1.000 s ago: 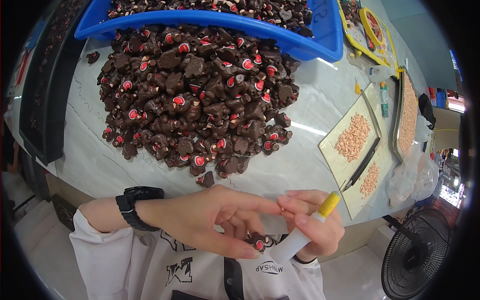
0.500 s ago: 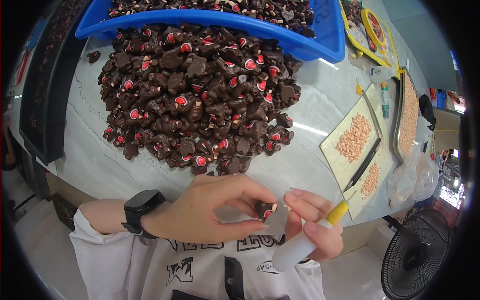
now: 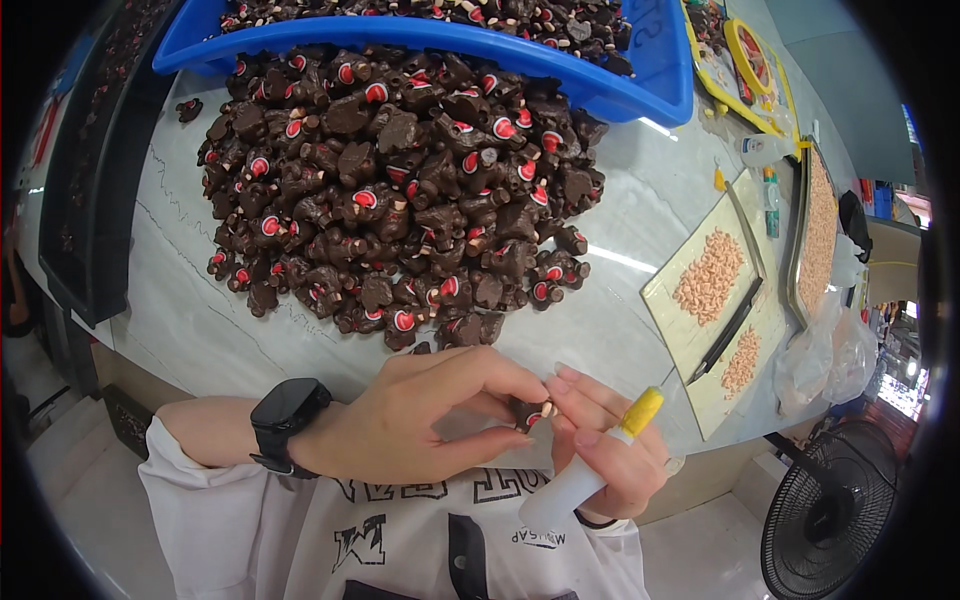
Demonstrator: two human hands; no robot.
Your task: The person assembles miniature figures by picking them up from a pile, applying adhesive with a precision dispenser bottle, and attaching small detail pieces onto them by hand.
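My left hand (image 3: 400,420), with a black watch on the wrist, pinches a small dark brown figurine (image 3: 524,414) with a red patch and pale tips between thumb and fingers. Against it come the fingertips of my right hand (image 3: 625,460), pressed together at its pale end; whether they hold a tiny piece there I cannot make out. Gripped in that same hand is a white squeeze bottle (image 3: 562,496) with a yellow cap, its cap end tilted up to the right. Beyond my hands lies a big pile of similar brown figurines (image 3: 390,210).
A blue bin (image 3: 420,35) of more pieces stands behind the pile. At the left is a long black tray (image 3: 95,200). On the right lie cream boards (image 3: 665,290) with small beige pieces, black tweezers (image 3: 725,330), a tray of beige bits (image 3: 815,230), plastic bags (image 3: 825,355) and a fan (image 3: 830,510).
My right hand has moved left with the squeeze bottle, and its fingertips now meet the figurine. My left hand stays nearly in place, still holding the figurine.
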